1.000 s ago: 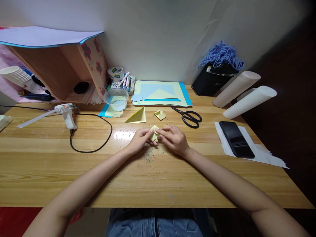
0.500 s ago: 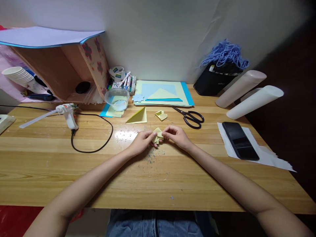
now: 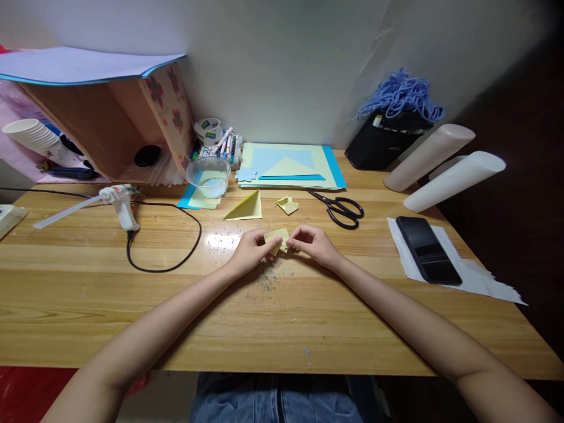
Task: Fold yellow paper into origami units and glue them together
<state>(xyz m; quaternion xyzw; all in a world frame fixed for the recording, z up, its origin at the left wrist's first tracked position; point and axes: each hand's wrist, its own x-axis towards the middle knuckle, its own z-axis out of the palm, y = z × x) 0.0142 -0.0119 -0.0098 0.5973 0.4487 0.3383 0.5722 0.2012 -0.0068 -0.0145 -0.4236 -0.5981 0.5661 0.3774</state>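
Observation:
Between my hands, above the middle of the table, is a small pale yellow folded paper (image 3: 275,235). My left hand (image 3: 253,251) pinches it from the left, thumb across its front. The fingertips of my right hand (image 3: 315,244) are closed on its right edge. Just beyond lies another small folded yellow paper piece (image 3: 287,205). A larger yellow paper triangle (image 3: 247,208) stands to the left of that piece. Black-handled scissors (image 3: 341,210) rest at the right, with the blades toward the back left.
A white glue gun (image 3: 121,205) with its looped black cord is on the left. Behind are a clear plastic bowl (image 3: 208,176), markers (image 3: 224,147) and stacked coloured paper (image 3: 324,176). A black phone (image 3: 427,249) lies on white tissue at the right. Small scraps dot the table.
The yellow paper has been turned in my hands and now shows a flatter, wider face toward the left. Both hands keep nearly the same place.

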